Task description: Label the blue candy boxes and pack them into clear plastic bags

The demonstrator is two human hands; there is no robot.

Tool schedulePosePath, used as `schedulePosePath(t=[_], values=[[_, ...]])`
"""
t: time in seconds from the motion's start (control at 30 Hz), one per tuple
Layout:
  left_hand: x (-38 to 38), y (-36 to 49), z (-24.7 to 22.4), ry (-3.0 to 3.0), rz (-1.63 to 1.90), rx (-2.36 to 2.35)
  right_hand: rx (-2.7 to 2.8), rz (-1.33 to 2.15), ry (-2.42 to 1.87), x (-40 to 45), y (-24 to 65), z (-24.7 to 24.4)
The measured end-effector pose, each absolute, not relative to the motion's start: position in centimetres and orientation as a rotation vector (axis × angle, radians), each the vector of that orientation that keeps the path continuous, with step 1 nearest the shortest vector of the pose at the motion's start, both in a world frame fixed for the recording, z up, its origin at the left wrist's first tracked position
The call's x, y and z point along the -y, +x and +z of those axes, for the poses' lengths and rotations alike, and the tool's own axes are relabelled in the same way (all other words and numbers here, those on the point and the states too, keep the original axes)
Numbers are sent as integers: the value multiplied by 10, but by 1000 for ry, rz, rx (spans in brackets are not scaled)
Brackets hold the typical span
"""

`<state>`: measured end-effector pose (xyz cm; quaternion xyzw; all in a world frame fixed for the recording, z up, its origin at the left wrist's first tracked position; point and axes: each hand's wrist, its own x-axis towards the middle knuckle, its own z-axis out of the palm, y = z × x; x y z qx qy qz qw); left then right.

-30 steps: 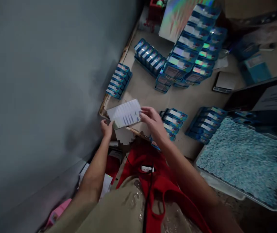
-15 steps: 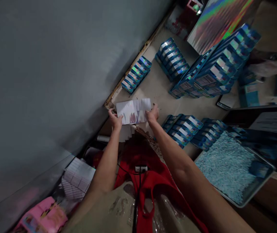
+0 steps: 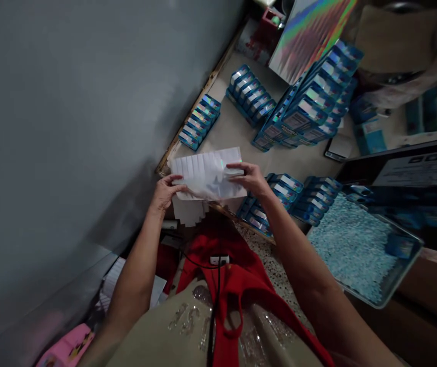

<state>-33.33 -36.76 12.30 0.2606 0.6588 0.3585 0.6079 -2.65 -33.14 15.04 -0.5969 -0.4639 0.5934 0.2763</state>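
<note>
A white sheet of label strips (image 3: 203, 176), glossy and slightly curled, is stretched between my hands over the near corner of the table. My left hand (image 3: 164, 192) pinches its left edge, thumb below and fingers above. At the right end, my right hand (image 3: 252, 179) grips the sheet with its fingers lying over the surface and the thumb lower down. Below the sheet, more white paper with a stepped edge (image 3: 190, 211) hangs by the table edge. Closest behind the sheet stands a short row of blue boxes (image 3: 200, 122) with shiny labels on top.
Taller stacks of blue boxes (image 3: 306, 109) stand farther right, beside a rainbow-shiny sheet (image 3: 306, 35). More blue boxes (image 3: 315, 199) sit near my right forearm. A tray (image 3: 402, 285) holds many small pale-blue pieces. A grey wall (image 3: 69, 112) closes off the left side.
The sheet now lies more spread out, its strips in an even row. My left hand has moved left and down, and my right hand has shifted right onto the sheet's face. The view has shifted slightly.
</note>
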Motion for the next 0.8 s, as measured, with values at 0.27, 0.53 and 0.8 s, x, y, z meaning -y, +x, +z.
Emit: schedulePosePath(t=[0.27,0.53,0.8], values=[[352,-293,203,1280,943,-1711,1579,874,-1709,346,6,215],[328,-276,249,1969,850,-1870,1852,500,-1693,337,17,252],[292,-210,277,2076,436,-1378,2037,742,-1566,312,27,273]])
